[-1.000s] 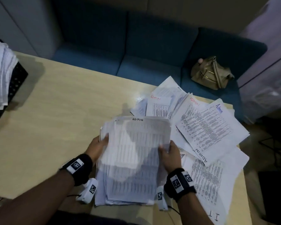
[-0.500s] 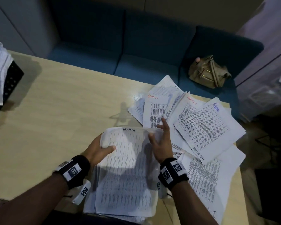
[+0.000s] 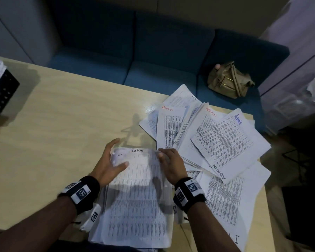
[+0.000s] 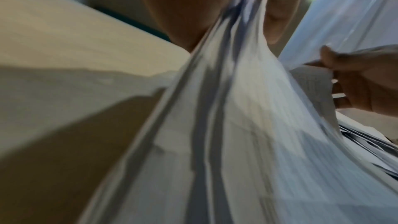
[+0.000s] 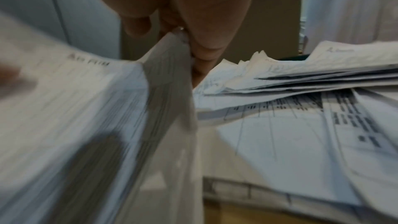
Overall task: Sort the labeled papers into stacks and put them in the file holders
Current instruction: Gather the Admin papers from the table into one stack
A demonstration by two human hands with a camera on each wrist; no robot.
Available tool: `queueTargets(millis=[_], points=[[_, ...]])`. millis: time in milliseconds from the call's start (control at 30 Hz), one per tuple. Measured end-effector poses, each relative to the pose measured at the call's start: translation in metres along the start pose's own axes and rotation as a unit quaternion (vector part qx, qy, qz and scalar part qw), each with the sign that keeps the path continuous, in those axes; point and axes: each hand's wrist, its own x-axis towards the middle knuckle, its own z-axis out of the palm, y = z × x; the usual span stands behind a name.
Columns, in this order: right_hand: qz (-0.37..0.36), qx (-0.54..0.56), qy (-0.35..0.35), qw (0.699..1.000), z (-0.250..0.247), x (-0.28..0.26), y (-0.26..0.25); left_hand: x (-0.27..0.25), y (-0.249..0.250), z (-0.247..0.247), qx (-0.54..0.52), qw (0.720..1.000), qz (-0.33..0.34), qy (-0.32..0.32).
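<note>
White sheets marked ADMIN make up the stack [image 3: 136, 195] that both hands are squaring near the front edge of the wooden table [image 3: 58, 124]. The left hand [image 3: 110, 162] curls round the stack's far left corner, thumb on top and fingers behind the edge; the right hand [image 3: 171, 164] grips the far right corner, fingers curled over the top sheets. To the right, touching the stack, lies a loose heap of papers [image 3: 216, 140], fanned at odd angles, most labelled Admin and one near the front edge seemingly IT. At the far left a black file holder [image 3: 5, 93] already has papers in it. Judging by this, sorting is partly done: one stack is gathered, but the heap has yet to be sorted and this stack is not yet in a holder.
</note>
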Motion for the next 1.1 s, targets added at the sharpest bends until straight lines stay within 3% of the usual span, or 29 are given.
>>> queueTargets(millis=[67, 133, 233, 333, 400, 600, 667, 767, 833, 1100], points=[[0.011, 0.023, 0.049, 0.998, -0.013, 0.002, 0.01, 0.001, -0.007, 0.003, 0.021, 0.998, -0.051, -0.016], [0.076, -0.014, 0.177, 0.981, -0.037, 0.007, 0.028, 0.004, -0.018, 0.002, 0.056, 0.994, -0.092, -0.017], [0.294, -0.062, 0.339, 0.892, -0.084, 0.003, 0.068, 0.006, -0.026, -0.003, 0.084, 0.99, -0.108, -0.015], [0.481, 0.03, 0.36, 0.799, -0.118, -0.013, 0.103, 0.007, -0.029, -0.004, 0.079, 0.99, -0.116, -0.008], [0.524, 0.078, 0.352, 0.772, -0.126, -0.019, 0.115, 0.007, -0.03, -0.003, 0.077, 0.99, -0.12, -0.003], [0.499, 0.162, 0.332, 0.784, -0.123, -0.012, 0.131, 0.004, -0.028, 0.0, 0.065, 0.991, -0.117, -0.002], [0.483, 0.139, 0.31, 0.807, -0.12, -0.011, 0.134, 0.003, -0.026, 0.001, 0.067, 0.991, -0.116, -0.004], [0.466, 0.057, 0.219, 0.855, -0.116, -0.008, 0.132, 0.003, -0.025, 0.001, 0.065, 0.991, -0.113, -0.004], [0.456, 0.015, 0.19, 0.87, -0.114, -0.006, 0.126, 0.003, -0.027, 0.0, 0.063, 0.992, -0.112, -0.004], [0.414, -0.008, 0.218, 0.884, -0.111, 0.002, 0.117, 0.005, -0.033, -0.002, 0.044, 0.993, -0.113, -0.012]])
